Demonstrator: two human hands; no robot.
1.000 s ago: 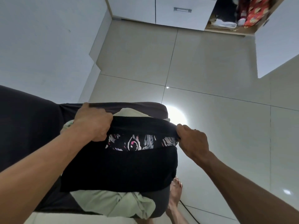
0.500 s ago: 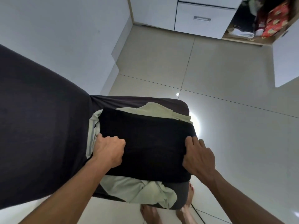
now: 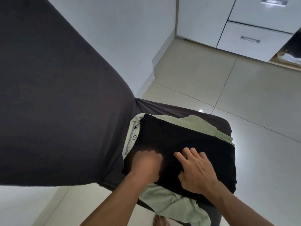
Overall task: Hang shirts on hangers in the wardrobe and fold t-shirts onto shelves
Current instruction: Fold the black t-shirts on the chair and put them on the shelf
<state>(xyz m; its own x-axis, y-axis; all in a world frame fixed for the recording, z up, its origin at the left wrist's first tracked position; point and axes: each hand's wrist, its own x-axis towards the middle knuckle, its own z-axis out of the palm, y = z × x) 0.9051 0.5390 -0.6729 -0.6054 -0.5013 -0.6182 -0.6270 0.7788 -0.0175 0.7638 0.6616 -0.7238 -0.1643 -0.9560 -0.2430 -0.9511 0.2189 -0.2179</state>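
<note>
A folded black t-shirt (image 3: 187, 141) lies on a pale green shirt (image 3: 175, 207), which is spread over the seat of a chair draped in dark grey cloth (image 3: 57, 103). Both my hands rest on the near half of the black t-shirt, close together. My right hand (image 3: 193, 170) presses on the cloth with its fingers spread. My left hand (image 3: 146, 163) is blurred by motion and its knuckles are bent; I cannot tell if it pinches the fabric.
White wardrobe drawers (image 3: 254, 39) stand at the top right, with an open compartment (image 3: 291, 54) at the right edge holding dark and white items. Beige floor tiles (image 3: 203, 79) lie between chair and wardrobe. A white wall (image 3: 130, 38) is beyond the chair back. A bare foot (image 3: 160, 221) shows below.
The upper half of the black t-shirt was folded down over its print. Both hands then slid from the shirt's side edges to its middle, and the view moved closer.
</note>
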